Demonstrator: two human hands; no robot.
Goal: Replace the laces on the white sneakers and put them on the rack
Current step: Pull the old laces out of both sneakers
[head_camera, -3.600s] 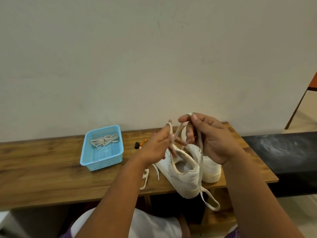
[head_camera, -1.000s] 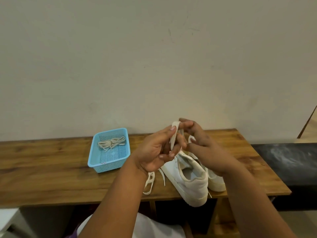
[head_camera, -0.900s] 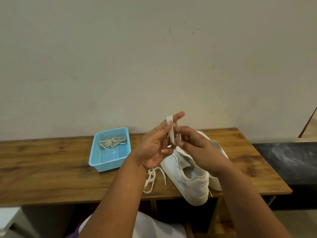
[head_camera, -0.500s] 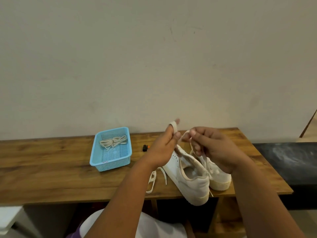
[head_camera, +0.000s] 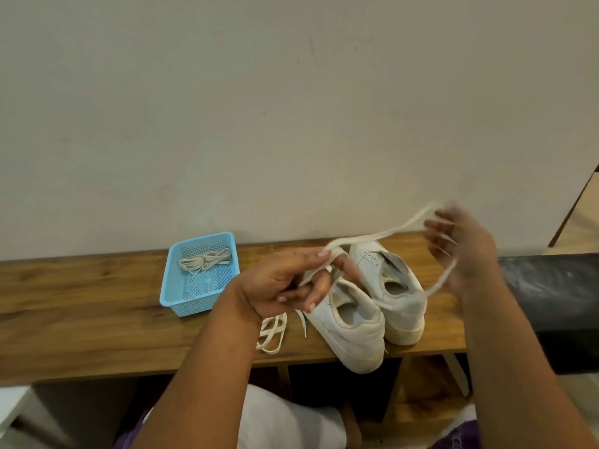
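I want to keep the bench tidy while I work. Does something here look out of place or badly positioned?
Yes. The nearer white sneaker sticks its heel out past the front edge of the wooden bench, so a tug might drop it. A loose white lace lies beside it, near the same edge.

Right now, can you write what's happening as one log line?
left hand: pinches lace | right hand: blurred, lace looped by it | sneakers: on bench | basket: holds laces
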